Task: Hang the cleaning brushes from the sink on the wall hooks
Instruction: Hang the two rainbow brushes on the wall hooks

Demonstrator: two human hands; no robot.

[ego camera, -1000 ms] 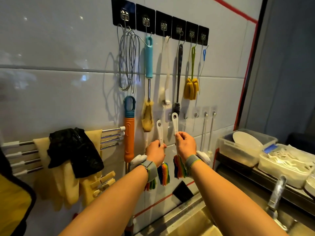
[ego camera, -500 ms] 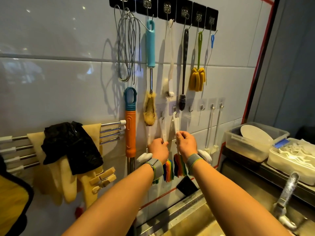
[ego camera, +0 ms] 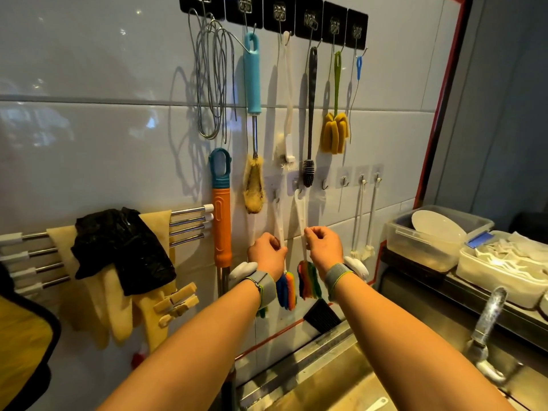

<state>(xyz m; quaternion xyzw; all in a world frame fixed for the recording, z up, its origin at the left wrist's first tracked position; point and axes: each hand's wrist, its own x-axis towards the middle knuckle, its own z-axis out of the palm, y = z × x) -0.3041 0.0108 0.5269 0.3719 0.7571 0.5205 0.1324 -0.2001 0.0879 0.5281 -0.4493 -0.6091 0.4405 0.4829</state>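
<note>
My left hand (ego camera: 267, 252) pinches the white handle of a rainbow-bristled brush (ego camera: 287, 289), whose top loop reaches a small clear wall hook (ego camera: 276, 197). My right hand (ego camera: 323, 247) pinches the handle of a second rainbow brush (ego camera: 308, 280); its loop sits at the neighbouring hook (ego camera: 299, 189). Both brushes hang upright against the white tiled wall. Whether either loop rests fully on its hook I cannot tell. The steel sink (ego camera: 320, 378) lies below my forearms.
An upper hook row holds wire loops (ego camera: 212, 84), a teal-handled brush (ego camera: 252, 75), a white brush, a black brush (ego camera: 310, 114) and a yellow sponge brush (ego camera: 335, 132). An orange handle (ego camera: 221, 221) hangs left. A rail with gloves (ego camera: 98, 262) is farther left; tubs (ego camera: 430, 235) and a tap (ego camera: 486, 327) are right.
Both hands lifted the two rainbow brushes so their loops rose to the lower hooks. The camera tilted down and came closer to the wall.
</note>
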